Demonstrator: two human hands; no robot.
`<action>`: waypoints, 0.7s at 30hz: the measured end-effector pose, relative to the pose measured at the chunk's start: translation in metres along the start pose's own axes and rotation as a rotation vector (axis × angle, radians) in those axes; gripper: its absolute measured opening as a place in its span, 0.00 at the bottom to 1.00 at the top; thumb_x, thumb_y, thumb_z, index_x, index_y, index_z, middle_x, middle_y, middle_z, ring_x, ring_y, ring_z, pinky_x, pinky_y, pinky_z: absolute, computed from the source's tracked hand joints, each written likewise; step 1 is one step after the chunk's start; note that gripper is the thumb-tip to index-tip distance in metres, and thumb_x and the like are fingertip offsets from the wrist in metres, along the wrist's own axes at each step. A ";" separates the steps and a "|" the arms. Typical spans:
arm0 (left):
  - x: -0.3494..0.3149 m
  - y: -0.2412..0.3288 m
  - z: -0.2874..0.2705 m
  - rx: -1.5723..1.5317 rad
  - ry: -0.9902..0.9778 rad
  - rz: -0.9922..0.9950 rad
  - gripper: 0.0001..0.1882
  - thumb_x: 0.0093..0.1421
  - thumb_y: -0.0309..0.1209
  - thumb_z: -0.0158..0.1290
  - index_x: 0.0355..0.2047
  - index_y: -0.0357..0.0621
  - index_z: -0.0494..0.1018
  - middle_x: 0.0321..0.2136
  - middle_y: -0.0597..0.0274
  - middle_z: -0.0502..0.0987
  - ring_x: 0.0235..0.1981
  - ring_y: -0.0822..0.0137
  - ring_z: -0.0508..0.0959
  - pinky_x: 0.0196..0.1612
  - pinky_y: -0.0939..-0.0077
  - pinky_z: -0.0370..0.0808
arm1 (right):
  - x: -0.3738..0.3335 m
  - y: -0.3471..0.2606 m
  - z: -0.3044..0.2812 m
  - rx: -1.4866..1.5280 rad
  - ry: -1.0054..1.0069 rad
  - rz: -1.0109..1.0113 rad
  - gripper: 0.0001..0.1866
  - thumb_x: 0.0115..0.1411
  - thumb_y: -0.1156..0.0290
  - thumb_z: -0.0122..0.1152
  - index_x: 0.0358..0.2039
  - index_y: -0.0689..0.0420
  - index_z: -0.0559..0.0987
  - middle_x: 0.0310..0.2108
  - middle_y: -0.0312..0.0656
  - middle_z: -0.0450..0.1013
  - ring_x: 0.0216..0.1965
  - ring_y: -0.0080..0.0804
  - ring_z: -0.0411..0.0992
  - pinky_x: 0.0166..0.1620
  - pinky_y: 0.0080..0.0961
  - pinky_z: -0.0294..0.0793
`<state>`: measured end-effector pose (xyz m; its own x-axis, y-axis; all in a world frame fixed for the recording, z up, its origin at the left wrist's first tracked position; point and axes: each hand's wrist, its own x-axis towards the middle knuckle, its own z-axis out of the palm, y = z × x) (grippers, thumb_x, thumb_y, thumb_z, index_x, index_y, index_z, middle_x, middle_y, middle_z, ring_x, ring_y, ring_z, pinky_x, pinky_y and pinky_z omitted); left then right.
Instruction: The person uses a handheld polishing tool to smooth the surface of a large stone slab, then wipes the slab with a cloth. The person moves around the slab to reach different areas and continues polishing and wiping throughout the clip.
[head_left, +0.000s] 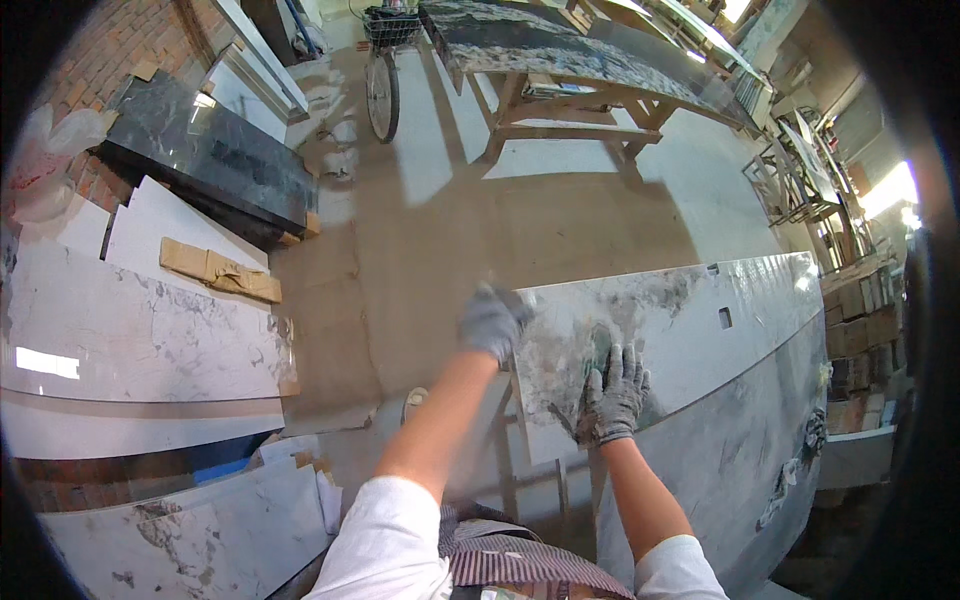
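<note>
A pale stone slab (690,345) with dusty, smeared patches lies on a grey worktop (725,435) in front of me. The slab has a small rectangular cut-out (725,318) toward its right end. My right hand (618,398), in a grey glove, rests flat on the slab with its fingers spread. A dark greenish patch (600,345) shows beside those fingers; whether it is a mark or a thin pad is unclear. My left hand (492,322), also gloved, is at the slab's left edge. Motion smears its fingers, so anything in them cannot be made out.
Several slabs (140,320) lean at the left, one bearing a folded tan strip (220,270). Behind them rests a dark slab (205,150). Farther off stand a bicycle (382,95) and a dark stone-topped wooden trestle table (575,130). A crumpled cloth (780,490) lies on the worktop.
</note>
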<state>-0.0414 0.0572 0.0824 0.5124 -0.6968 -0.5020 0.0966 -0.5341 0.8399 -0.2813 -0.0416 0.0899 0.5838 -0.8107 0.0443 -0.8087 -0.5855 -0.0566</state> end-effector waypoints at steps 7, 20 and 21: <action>-0.051 -0.062 0.067 0.196 0.156 0.151 0.24 0.60 0.47 0.56 0.45 0.40 0.67 0.45 0.46 0.75 0.50 0.52 0.75 0.46 0.59 0.77 | -0.007 0.012 -0.001 -0.029 0.023 0.007 0.35 0.62 0.51 0.49 0.67 0.49 0.60 0.70 0.45 0.52 0.70 0.44 0.48 0.70 0.47 0.40; -0.042 -0.038 0.047 0.124 0.188 0.171 0.32 0.54 0.52 0.59 0.50 0.41 0.68 0.36 0.54 0.79 0.38 0.57 0.79 0.43 0.61 0.75 | -0.007 0.016 0.005 -0.029 0.005 -0.018 0.35 0.62 0.52 0.50 0.67 0.51 0.60 0.69 0.47 0.52 0.70 0.48 0.48 0.69 0.48 0.41; -0.001 -0.011 0.016 0.102 0.154 0.069 0.31 0.56 0.50 0.58 0.51 0.42 0.67 0.36 0.54 0.78 0.37 0.57 0.79 0.41 0.61 0.76 | -0.007 0.012 0.006 -0.034 -0.002 -0.027 0.35 0.62 0.52 0.50 0.67 0.52 0.60 0.69 0.47 0.53 0.70 0.48 0.48 0.69 0.48 0.41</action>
<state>-0.0564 0.0565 0.0704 0.6402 -0.6558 -0.4001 -0.0260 -0.5391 0.8419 -0.2945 -0.0430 0.0826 0.6055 -0.7946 0.0437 -0.7946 -0.6067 -0.0219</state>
